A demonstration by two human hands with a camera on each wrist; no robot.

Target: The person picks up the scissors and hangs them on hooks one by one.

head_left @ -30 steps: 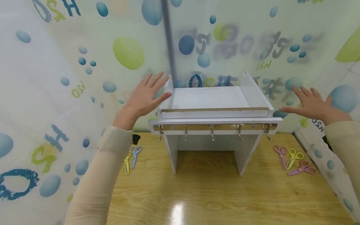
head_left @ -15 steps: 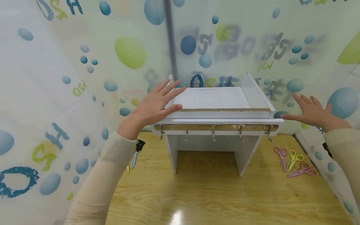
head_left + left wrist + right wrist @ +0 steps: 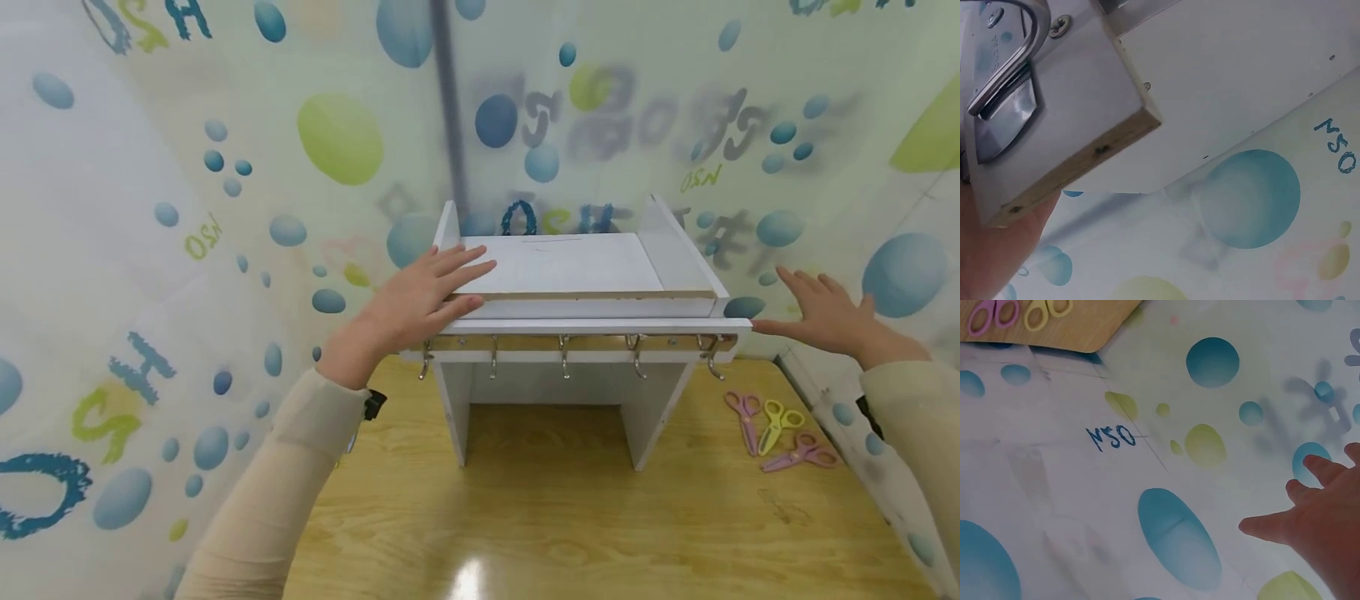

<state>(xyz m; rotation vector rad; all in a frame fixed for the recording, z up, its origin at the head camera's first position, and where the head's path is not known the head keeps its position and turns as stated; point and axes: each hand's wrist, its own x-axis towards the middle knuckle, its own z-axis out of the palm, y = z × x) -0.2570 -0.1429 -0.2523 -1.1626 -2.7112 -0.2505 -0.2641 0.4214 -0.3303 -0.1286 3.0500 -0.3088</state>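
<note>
A white shelf unit (image 3: 558,260) stands at the back of the wooden table. Along its front runs a rail with metal hooks (image 3: 565,343). My left hand (image 3: 416,300), fingers straight and spread, is at the unit's front left corner; whether it touches the top is unclear. In the left wrist view, the rail's end (image 3: 1079,106) and a metal hook (image 3: 1013,69) are close, with part of the hand behind them. My right hand (image 3: 832,317) hovers with spread fingers near the rail's right end, holding nothing. The right wrist view shows that hand (image 3: 1322,512) before the curtain.
Pink scissors (image 3: 743,421), yellow scissors (image 3: 780,425) and another pink pair (image 3: 800,454) lie on the wooden table (image 3: 570,533) at right. A patterned curtain (image 3: 225,275) hangs behind and on both sides. My left forearm mostly covers things on the table's left.
My left hand has moved right and then down to the unit's left corner. My right hand has sunk slightly beside the rail's end. The shelf unit stays in place.
</note>
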